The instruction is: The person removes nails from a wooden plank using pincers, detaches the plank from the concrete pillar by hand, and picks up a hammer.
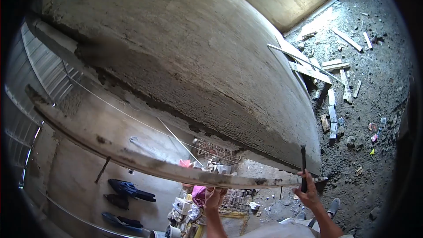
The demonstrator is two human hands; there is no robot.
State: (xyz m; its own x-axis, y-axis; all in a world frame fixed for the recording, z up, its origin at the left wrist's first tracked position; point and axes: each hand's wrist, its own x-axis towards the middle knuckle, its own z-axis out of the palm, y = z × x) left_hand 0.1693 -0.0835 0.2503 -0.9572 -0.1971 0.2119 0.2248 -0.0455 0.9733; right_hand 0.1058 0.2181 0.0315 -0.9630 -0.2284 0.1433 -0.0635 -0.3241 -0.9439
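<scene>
A long, mortar-smeared board (176, 170) runs across the view, apart from the wall over most of its length. My left hand (214, 197) is closed on its lower edge from below. Near the board's right end, my right hand (309, 193) grips a dark, slim tool (303, 161) that stands upright; its exact kind is unclear. Behind the board is a plastered wall (211, 48), with a rough, darker band of mortar (189, 101) along its edge.
Wood offcuts (348, 39) and rubble lie on the dirt floor (374, 105) at right. Clothes (130, 190) hang on the far wall. Buckets (172, 231) and a pink cloth (199, 196) are among clutter below. A thin pole (304, 59) leans at the wall's end.
</scene>
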